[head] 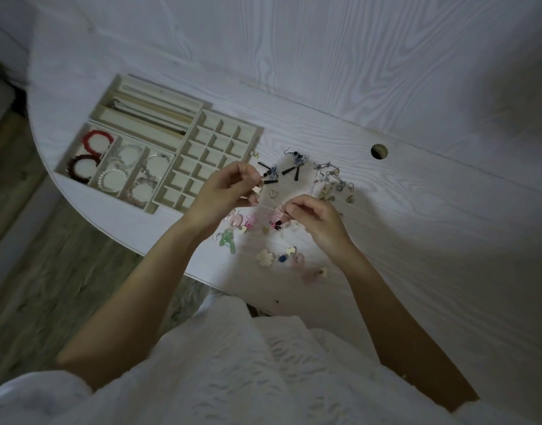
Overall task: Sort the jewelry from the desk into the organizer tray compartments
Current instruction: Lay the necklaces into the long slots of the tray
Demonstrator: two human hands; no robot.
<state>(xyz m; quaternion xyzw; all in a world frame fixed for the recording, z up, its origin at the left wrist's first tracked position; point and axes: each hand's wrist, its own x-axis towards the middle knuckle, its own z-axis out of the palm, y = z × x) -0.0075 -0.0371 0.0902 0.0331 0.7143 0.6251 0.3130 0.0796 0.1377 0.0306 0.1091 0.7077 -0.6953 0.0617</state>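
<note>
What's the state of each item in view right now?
Left hand: grip pinches a small earring.
Right hand: grip pinches a thin wire earring.
Beige grid organizer tray: visible compartments empty.
Red beaded bracelet: in its tray compartment.
Loose earring pile: unsorted on white desk.

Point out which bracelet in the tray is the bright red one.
The bright red bracelet lies in the far end of the tray's leftmost compartment; the dark maroon bracelet sits nearer in it, and the others are pale.

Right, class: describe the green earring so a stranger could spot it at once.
Start at the white desk and find the loose jewelry near its front edge. Below the left hand lies the green earring, the only green piece among pink and cream ones.
</note>
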